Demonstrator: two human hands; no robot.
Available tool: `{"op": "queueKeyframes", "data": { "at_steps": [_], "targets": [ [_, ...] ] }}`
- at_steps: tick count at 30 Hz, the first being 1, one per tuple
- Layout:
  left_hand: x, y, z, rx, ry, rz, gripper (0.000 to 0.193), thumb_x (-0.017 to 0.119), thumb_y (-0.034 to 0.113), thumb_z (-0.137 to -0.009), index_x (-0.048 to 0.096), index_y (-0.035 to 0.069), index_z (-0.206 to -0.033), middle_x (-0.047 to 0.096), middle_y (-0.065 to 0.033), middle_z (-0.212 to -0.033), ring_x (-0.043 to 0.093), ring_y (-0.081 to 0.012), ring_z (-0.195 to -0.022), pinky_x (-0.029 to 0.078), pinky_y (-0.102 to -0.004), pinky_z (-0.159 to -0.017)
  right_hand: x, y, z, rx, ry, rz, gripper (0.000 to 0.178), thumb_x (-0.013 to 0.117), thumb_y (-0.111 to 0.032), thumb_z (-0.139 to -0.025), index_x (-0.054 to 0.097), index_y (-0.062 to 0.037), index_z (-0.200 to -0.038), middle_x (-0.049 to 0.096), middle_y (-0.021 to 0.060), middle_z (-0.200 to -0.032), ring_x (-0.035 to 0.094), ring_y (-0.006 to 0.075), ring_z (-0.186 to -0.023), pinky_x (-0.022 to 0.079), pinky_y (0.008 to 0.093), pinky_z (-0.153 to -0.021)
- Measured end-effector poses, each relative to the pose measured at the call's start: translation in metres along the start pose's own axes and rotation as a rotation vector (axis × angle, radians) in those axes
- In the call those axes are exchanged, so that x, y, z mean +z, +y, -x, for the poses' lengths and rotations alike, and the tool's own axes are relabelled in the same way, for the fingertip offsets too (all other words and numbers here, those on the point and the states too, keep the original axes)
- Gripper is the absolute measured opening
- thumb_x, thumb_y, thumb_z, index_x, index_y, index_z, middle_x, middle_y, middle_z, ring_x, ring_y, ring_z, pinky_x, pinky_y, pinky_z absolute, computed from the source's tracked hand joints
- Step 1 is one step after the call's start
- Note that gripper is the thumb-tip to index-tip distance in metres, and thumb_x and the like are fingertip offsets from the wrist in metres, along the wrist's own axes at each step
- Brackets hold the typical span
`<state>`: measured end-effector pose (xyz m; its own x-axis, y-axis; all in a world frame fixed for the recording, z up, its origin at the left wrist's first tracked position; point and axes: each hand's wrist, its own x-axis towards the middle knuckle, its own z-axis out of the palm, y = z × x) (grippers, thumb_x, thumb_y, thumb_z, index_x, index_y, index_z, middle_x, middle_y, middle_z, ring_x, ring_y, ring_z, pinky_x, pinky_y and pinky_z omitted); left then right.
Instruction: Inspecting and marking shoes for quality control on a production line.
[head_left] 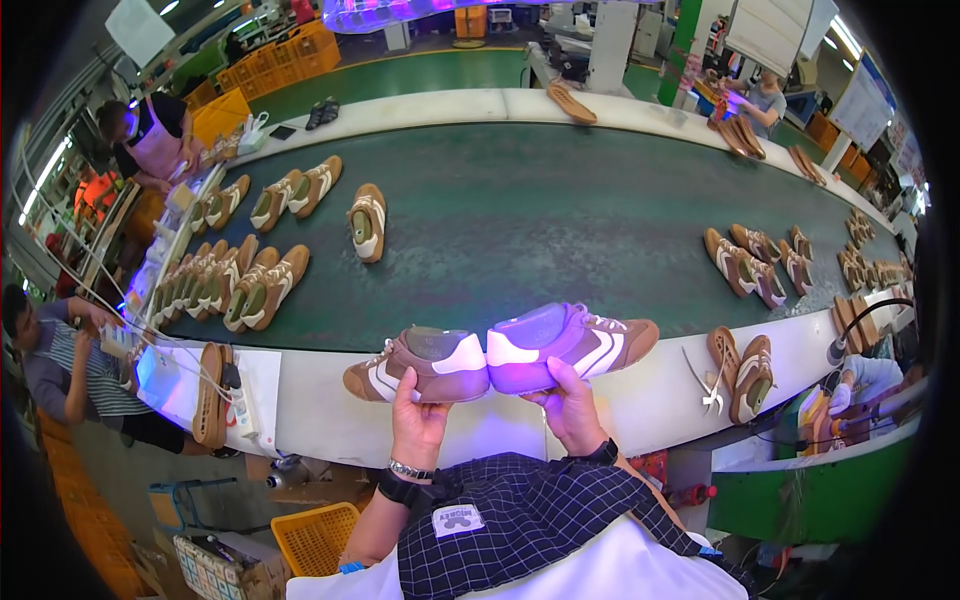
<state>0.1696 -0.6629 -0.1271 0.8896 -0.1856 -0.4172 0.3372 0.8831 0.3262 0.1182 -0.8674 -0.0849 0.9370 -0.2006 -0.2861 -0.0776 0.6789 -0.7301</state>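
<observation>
My left hand [420,425] grips a brown and white sneaker [425,372] by its sole edge, toe pointing left. A matching sneaker [610,350] with its toe to the right is in my right hand [572,410], the thumb against its side. Heel to heel, the two shoes are held over the near white ledge [480,432], and violet light falls on their heels. Their insides look dark green, and the laces are pale. Fingers under the soles are partly hidden.
A green conveyor belt [520,220] carries a lone sneaker [368,222] and several more at left and right. On the near ledge are a sneaker [752,380], loose soles [210,395] and a white power strip [243,412]. Co-workers sit around; a yellow basket [315,538] stands below.
</observation>
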Motion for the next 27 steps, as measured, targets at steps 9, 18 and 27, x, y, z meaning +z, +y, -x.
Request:
{"op": "queueKeyframes", "data": {
  "at_steps": [9, 18, 27],
  "targets": [
    [0.001, -0.003, 0.001, -0.016, 0.022, 0.003, 0.048, 0.062, 0.023, -0.085, 0.042, 0.010, -0.127, 0.052, -0.0072, -0.124, 0.050, -0.0236, -0.115, 0.045, -0.0425, -0.095, -0.002, 0.003, 0.003, -0.008, 0.020, -0.021, 0.035, 0.057, -0.024, -0.087, 0.051, -0.0024, -0.114, 0.062, 0.0091, -0.100, 0.063, 0.0178, -0.085, 0.055, 0.0297, -0.069],
    [0.001, -0.003, 0.004, 0.030, -0.008, -0.026, 0.046, 0.061, 0.022, -0.085, 0.044, 0.008, -0.126, 0.053, -0.0068, -0.122, 0.051, -0.0226, -0.112, 0.043, -0.0403, -0.096, -0.012, 0.010, 0.002, -0.027, -0.029, -0.006, 0.036, 0.056, -0.021, -0.088, 0.048, -0.0019, -0.116, 0.061, 0.0095, -0.101, 0.063, 0.0189, -0.084, 0.055, 0.0319, -0.069],
    [0.003, 0.002, 0.009, 0.123, -0.039, -0.130, 0.039, 0.058, 0.021, -0.087, 0.048, 0.007, -0.123, 0.055, -0.0061, -0.120, 0.053, -0.0201, -0.110, 0.044, -0.0375, -0.094, -0.012, 0.005, 0.005, -0.028, -0.028, 0.075, 0.035, 0.055, -0.020, -0.088, 0.048, -0.0014, -0.116, 0.060, 0.0098, -0.102, 0.062, 0.0193, -0.085, 0.054, 0.0321, -0.070]
  ]
}}
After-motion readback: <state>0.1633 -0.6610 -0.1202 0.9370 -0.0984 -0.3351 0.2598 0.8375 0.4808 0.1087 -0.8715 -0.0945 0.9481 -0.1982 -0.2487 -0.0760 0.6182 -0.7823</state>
